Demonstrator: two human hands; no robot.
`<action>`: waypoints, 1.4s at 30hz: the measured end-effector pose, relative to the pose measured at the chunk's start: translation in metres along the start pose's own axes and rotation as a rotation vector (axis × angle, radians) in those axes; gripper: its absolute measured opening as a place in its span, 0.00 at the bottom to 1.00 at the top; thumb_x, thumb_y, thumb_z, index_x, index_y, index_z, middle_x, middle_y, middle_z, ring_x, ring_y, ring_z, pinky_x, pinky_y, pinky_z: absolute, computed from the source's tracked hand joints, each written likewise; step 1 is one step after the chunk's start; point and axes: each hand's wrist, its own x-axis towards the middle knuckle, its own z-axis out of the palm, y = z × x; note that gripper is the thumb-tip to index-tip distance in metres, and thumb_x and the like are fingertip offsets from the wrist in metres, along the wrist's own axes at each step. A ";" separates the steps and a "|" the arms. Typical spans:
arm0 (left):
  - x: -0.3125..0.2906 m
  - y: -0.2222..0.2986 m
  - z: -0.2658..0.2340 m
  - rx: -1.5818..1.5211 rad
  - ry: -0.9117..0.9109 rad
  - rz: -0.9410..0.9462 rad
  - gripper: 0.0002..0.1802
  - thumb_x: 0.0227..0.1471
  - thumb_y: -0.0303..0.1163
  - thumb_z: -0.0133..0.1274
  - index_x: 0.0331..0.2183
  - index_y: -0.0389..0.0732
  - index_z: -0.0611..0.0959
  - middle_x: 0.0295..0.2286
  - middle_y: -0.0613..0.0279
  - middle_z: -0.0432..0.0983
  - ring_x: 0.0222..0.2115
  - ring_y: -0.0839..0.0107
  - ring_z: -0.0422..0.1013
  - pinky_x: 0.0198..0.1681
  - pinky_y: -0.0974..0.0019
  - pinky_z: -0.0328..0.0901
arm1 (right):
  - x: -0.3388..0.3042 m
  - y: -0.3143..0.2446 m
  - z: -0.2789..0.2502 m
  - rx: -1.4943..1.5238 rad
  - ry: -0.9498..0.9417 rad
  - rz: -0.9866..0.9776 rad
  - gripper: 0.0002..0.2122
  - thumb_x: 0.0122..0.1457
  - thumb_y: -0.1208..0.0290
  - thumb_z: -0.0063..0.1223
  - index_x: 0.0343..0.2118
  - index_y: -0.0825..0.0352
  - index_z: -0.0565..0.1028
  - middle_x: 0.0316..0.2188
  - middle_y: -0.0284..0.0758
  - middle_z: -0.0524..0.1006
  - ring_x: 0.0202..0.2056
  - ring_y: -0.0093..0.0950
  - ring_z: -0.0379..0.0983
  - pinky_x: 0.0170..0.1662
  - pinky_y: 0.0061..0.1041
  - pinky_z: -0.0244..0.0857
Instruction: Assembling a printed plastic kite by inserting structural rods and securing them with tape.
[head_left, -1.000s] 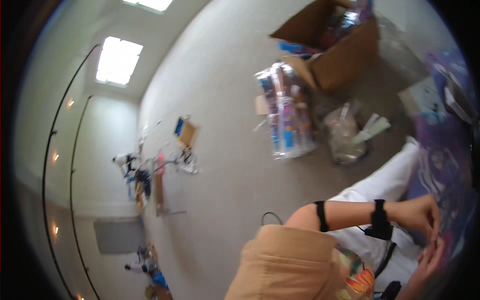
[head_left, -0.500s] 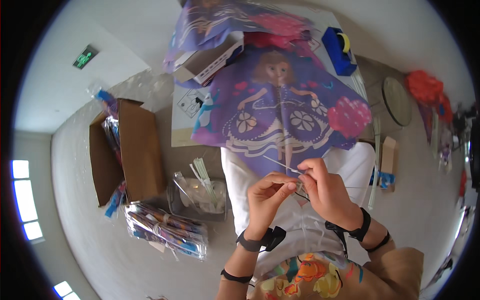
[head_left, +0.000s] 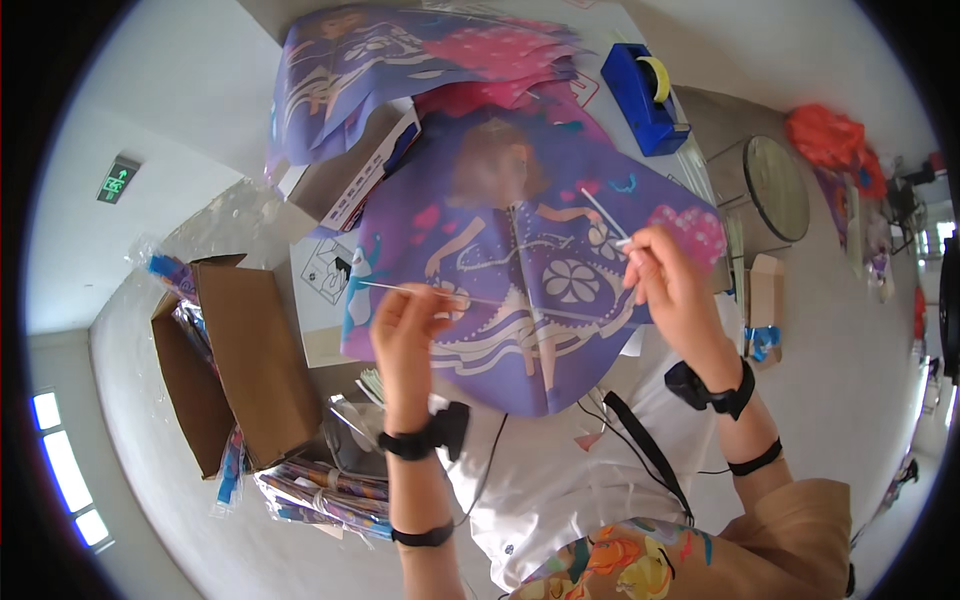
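Observation:
A purple kite sheet (head_left: 560, 340), printed with a figure in a wide dress, spreads over the table and hangs down toward my lap. Above its left half, my left hand (head_left: 405, 325) is closed on a thin white rod (head_left: 378, 286), which pokes out to the left; a faint thin line runs on rightward from that hand. On the right, my right hand (head_left: 668, 275) pinches another thin white stick (head_left: 602, 212) by its lower end, the stick slanting up and left. Both hands are raised over the sheet and well apart from each other.
More printed sheets (head_left: 350, 90) lie in a pile at the table's far left, beside an open white carton (head_left: 370, 165). A blue tape dispenser (head_left: 640, 105) stands far right. Left are a brown cardboard box (head_left: 260, 365) and wrapped bundles (head_left: 325, 495); a round stool (head_left: 775, 188) is at right.
My hands were together near my lap, fingers meeting at the thin sticks. They have moved apart and up over the sheet, the left one leftward, the right one farther up and right.

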 end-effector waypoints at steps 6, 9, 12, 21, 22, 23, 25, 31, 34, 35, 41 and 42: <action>0.074 -0.013 -0.077 0.033 0.221 -0.069 0.06 0.57 0.30 0.53 0.34 0.38 0.79 0.32 0.60 0.80 0.30 0.76 0.76 0.29 0.77 0.70 | 0.034 0.043 -0.021 -0.270 0.148 -0.106 0.02 0.59 0.76 0.49 0.34 0.65 0.72 0.28 0.35 0.75 0.28 0.36 0.72 0.29 0.29 0.65; 0.091 -0.015 -0.087 0.157 0.267 -0.085 0.07 0.57 0.32 0.53 0.34 0.39 0.79 0.32 0.60 0.80 0.31 0.76 0.77 0.28 0.77 0.71 | 0.035 0.066 -0.026 -0.269 0.176 -0.138 0.03 0.58 0.76 0.50 0.35 0.64 0.73 0.29 0.35 0.74 0.29 0.35 0.73 0.29 0.29 0.65; 0.093 -0.015 -0.078 0.434 0.258 -0.140 0.11 0.56 0.32 0.54 0.39 0.35 0.78 0.33 0.61 0.79 0.30 0.75 0.77 0.27 0.77 0.70 | 0.029 0.075 -0.025 -0.245 0.116 -0.135 0.06 0.57 0.77 0.51 0.37 0.64 0.73 0.30 0.35 0.73 0.29 0.35 0.72 0.30 0.28 0.65; -0.004 -0.013 0.119 0.316 -0.291 0.025 0.15 0.57 0.30 0.53 0.44 0.31 0.77 0.36 0.56 0.79 0.29 0.71 0.77 0.28 0.74 0.69 | 0.004 0.044 -0.010 -0.052 0.032 -0.315 0.11 0.55 0.81 0.52 0.40 0.60 0.74 0.30 0.34 0.71 0.29 0.33 0.72 0.28 0.28 0.64; -0.007 -0.017 0.132 0.261 -0.285 -0.033 0.14 0.57 0.30 0.53 0.42 0.32 0.78 0.34 0.56 0.80 0.30 0.70 0.78 0.29 0.74 0.70 | -0.001 0.043 -0.009 -0.018 0.021 -0.300 0.11 0.55 0.81 0.53 0.40 0.60 0.74 0.30 0.33 0.71 0.28 0.33 0.72 0.27 0.28 0.64; -0.009 -0.019 0.143 0.207 -0.281 -0.091 0.12 0.56 0.30 0.53 0.40 0.32 0.80 0.33 0.55 0.80 0.31 0.69 0.78 0.30 0.74 0.70 | -0.005 0.044 -0.008 0.016 0.011 -0.284 0.11 0.54 0.80 0.53 0.40 0.59 0.74 0.30 0.33 0.71 0.27 0.32 0.72 0.26 0.28 0.64; -0.009 -0.022 0.157 0.231 -0.278 -0.095 0.10 0.56 0.30 0.54 0.36 0.33 0.81 0.30 0.56 0.81 0.32 0.68 0.79 0.31 0.74 0.71 | -0.010 0.050 -0.011 0.015 0.087 -0.281 0.11 0.53 0.79 0.55 0.40 0.59 0.74 0.30 0.31 0.71 0.26 0.31 0.72 0.25 0.27 0.64; 0.011 -0.035 0.199 0.331 -0.304 -0.108 0.09 0.54 0.30 0.57 0.33 0.33 0.83 0.28 0.60 0.81 0.31 0.74 0.77 0.29 0.75 0.68 | -0.002 0.074 -0.029 -0.160 0.298 -0.369 0.10 0.50 0.72 0.61 0.36 0.60 0.74 0.27 0.29 0.71 0.25 0.29 0.72 0.23 0.26 0.63; 0.029 -0.049 0.213 0.350 -0.317 -0.135 0.10 0.54 0.32 0.57 0.33 0.34 0.84 0.28 0.63 0.81 0.31 0.78 0.76 0.30 0.77 0.66 | 0.009 0.093 -0.035 -0.261 0.339 -0.394 0.12 0.45 0.71 0.66 0.33 0.61 0.75 0.27 0.30 0.73 0.24 0.28 0.73 0.24 0.25 0.65; 0.035 -0.052 0.217 0.354 -0.300 -0.150 0.10 0.54 0.32 0.57 0.33 0.34 0.84 0.28 0.63 0.81 0.31 0.78 0.75 0.31 0.77 0.66 | 0.015 0.099 -0.035 -0.265 0.350 -0.380 0.12 0.45 0.71 0.66 0.33 0.61 0.75 0.27 0.30 0.73 0.24 0.28 0.73 0.24 0.25 0.65; 0.069 -0.063 0.235 0.453 -0.270 -0.108 0.07 0.54 0.34 0.55 0.30 0.42 0.83 0.28 0.67 0.80 0.31 0.79 0.74 0.31 0.75 0.61 | 0.037 0.140 -0.047 -0.310 0.370 -0.424 0.11 0.45 0.72 0.65 0.31 0.62 0.74 0.27 0.30 0.72 0.22 0.30 0.71 0.23 0.26 0.64; 0.078 -0.060 0.232 0.382 -0.215 -0.100 0.07 0.54 0.34 0.55 0.31 0.42 0.83 0.28 0.68 0.78 0.31 0.79 0.73 0.31 0.75 0.61 | 0.039 0.143 -0.053 -0.302 0.378 -0.398 0.11 0.46 0.72 0.64 0.31 0.62 0.73 0.26 0.30 0.72 0.23 0.31 0.71 0.23 0.27 0.64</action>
